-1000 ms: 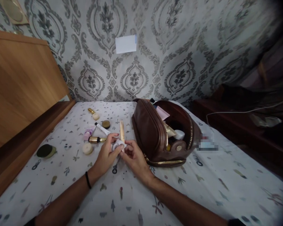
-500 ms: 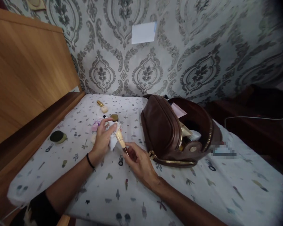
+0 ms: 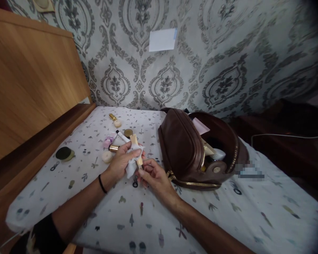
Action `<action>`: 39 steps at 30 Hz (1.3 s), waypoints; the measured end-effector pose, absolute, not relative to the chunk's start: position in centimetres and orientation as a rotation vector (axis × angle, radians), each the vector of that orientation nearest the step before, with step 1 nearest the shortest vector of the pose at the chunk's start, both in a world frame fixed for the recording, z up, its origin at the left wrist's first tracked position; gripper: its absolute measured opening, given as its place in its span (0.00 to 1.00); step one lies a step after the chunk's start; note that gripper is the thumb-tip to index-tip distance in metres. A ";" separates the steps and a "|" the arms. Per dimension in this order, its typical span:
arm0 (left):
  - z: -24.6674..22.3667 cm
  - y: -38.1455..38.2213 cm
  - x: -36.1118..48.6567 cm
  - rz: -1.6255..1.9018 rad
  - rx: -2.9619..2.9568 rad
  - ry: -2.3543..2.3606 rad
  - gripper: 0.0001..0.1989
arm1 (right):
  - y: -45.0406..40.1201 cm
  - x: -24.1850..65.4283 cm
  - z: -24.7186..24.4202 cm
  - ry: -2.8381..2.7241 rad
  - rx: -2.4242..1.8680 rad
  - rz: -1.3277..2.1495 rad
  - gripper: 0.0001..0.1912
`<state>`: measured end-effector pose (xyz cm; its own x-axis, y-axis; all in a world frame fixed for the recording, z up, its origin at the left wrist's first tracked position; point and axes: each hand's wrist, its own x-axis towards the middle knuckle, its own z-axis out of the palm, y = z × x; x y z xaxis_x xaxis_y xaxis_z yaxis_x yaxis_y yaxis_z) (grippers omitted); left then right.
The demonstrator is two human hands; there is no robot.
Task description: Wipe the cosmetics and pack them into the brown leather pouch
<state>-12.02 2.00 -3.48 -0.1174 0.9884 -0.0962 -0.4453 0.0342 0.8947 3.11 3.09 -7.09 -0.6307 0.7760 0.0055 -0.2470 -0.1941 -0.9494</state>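
My left hand (image 3: pixel 119 161) is closed around a crumpled white wipe (image 3: pixel 131 166), which wraps the middle of a beige cosmetic tube (image 3: pixel 133 139). The tube's flat end sticks out above the fingers. Its darker capped end is pinched between the fingers and thumb of my right hand (image 3: pixel 159 180). Close beside my left hand lie a gold-and-black cylinder (image 3: pixel 113 148), a round cream-coloured jar (image 3: pixel 107 156), a slim white tube (image 3: pixel 122 135) and a pink-and-purple item (image 3: pixel 109 140). A round olive-lidded container (image 3: pixel 128 132) sits just behind the tube.
An open brown leather bag (image 3: pixel 178 141) with cosmetics inside stands right of my hands. A dark green-lidded jar (image 3: pixel 64 153) is at the left. Further back are a small gold item (image 3: pixel 112 116) and a small round pot (image 3: pixel 117 123). A wooden cabinet (image 3: pixel 37 70) borders the left.
My left hand has moved slightly right and down, and the wipe now wraps the tube's middle, with its flat end exposed. The gold-and-black cylinder and slim white tube show more fully.
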 end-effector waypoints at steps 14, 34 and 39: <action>-3.0 3.0 -13.2 1.730 0.607 1.027 0.27 | 3.0 3.3 -6.8 -1.548 -0.742 1.897 0.28; -3.7 2.1 -12.8 1.326 0.809 0.938 0.28 | 3.3 3.3 -6.2 -1.018 -0.553 2.070 0.20; -3.2 2.4 -13.3 1.494 0.734 0.938 0.24 | 3.1 3.5 -6.0 -1.056 -0.527 2.242 0.18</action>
